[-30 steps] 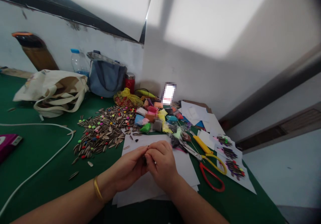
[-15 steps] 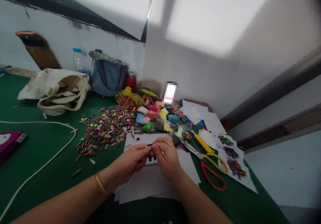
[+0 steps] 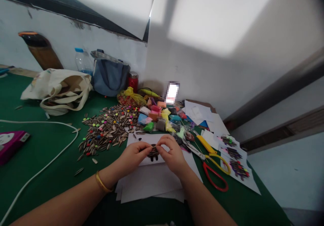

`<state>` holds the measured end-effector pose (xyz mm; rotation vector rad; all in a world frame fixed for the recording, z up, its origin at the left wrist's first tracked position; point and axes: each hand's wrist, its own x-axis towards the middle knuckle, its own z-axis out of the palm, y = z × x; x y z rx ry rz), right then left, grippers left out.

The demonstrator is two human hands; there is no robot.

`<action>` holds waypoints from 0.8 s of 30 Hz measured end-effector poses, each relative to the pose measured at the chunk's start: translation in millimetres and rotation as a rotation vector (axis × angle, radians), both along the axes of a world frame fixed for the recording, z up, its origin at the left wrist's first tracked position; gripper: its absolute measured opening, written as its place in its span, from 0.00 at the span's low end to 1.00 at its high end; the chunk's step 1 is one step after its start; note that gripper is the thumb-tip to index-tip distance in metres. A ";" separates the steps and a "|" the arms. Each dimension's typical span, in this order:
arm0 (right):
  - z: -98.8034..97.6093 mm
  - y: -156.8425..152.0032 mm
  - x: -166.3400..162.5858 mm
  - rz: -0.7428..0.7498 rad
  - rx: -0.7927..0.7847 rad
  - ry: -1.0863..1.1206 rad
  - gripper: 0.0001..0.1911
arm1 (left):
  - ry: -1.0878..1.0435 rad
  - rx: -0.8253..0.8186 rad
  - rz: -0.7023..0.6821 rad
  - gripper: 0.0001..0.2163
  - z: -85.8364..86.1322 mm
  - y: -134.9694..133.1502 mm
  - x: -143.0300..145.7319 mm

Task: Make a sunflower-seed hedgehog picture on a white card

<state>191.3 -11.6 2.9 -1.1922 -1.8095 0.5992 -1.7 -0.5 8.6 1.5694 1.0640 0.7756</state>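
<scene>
Between my hands on the white paper is a small sunflower-seed figure, dark and striped, with two short black legs pointing toward me. My left hand, with a gold bangle at its wrist, pinches the figure's left edge. From the other side, my right hand has thumb and forefinger closed at its right edge. The fingertips hide parts of the figure. A few loose dark bits lie on the paper just beyond my left hand.
A heap of sunflower seeds mixed with coloured balls spreads at left. Bagged coloured clay sits behind the paper. Scissors and a yellow cutter lie to the right, near sheets bearing seed pieces. A white cable crosses at left.
My fingers have spread a little apart, with the left hand shifted slightly up. More of the striped figure's body shows between them, above its legs.
</scene>
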 end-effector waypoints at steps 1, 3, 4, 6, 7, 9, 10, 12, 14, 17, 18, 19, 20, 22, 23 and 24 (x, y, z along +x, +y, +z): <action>0.5 1.2 3.4 -0.025 0.003 -0.022 0.04 | 0.035 0.031 -0.009 0.11 -2.7 2.5 -1.9; 0.4 4.5 12.6 -0.065 -0.011 -0.099 0.04 | 0.149 0.098 0.013 0.11 -8.0 8.2 -7.2; -0.1 6.4 17.8 -0.067 -0.035 -0.152 0.05 | 0.237 0.131 0.024 0.12 -10.1 11.2 -10.4; -1.9 10.0 27.8 -0.041 -0.104 -0.266 0.05 | 0.453 0.160 0.023 0.15 -12.0 16.3 -16.9; -2.9 11.5 31.7 -0.035 -0.131 -0.316 0.05 | 0.554 0.175 0.004 0.17 -11.7 18.2 -19.8; -4.6 13.1 36.1 -0.042 -0.170 -0.397 0.04 | 0.716 0.201 -0.047 0.21 -9.4 20.4 -24.0; -5.1 13.3 36.4 -0.048 -0.181 -0.426 0.04 | 0.771 0.211 -0.069 0.23 -7.8 20.7 -25.1; -5.4 12.8 34.1 -0.055 -0.195 -0.460 0.04 | 0.846 0.219 -0.102 0.26 -5.2 20.0 -25.6; -5.0 11.8 30.1 -0.049 -0.202 -0.473 0.04 | 0.889 0.224 -0.123 0.29 -4.2 18.7 -24.8; -4.7 10.3 25.1 -0.038 -0.203 -0.486 0.04 | 0.925 0.231 -0.140 0.30 -6.0 17.4 -23.4; -4.8 9.9 24.0 -0.041 -0.202 -0.491 0.03 | 0.931 0.231 -0.143 0.30 -7.3 17.4 -23.3; -5.0 9.5 23.1 -0.044 -0.200 -0.497 0.03 | 0.935 0.234 -0.145 0.30 -8.7 17.6 -23.3; -5.3 9.2 22.3 -0.049 -0.199 -0.501 0.03 | 0.936 0.240 -0.145 0.30 -10.1 17.8 -23.5; -5.8 8.4 20.7 -0.054 -0.195 -0.509 0.03 | 0.934 0.253 -0.146 0.31 -12.7 18.5 -24.2; -5.9 8.1 19.9 -0.054 -0.194 -0.514 0.04 | 0.934 0.257 -0.146 0.31 -13.7 18.7 -24.5; -6.0 7.8 19.0 -0.055 -0.192 -0.519 0.04 | 0.935 0.259 -0.146 0.31 -14.5 19.0 -24.7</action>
